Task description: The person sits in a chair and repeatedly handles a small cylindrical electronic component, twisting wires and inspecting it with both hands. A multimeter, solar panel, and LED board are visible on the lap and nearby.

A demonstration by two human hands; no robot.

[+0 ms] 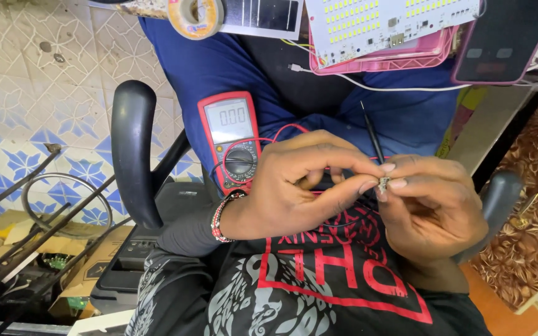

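Seated person, head view. The left hand and right hand meet fingertip to fingertip above the lap, both pinching a small metallic component between thumb and forefinger. A thin black probe rises from the pinch towards the far side. A red multimeter lies on the thigh, just left of the left hand; an LED panel sits farther off.
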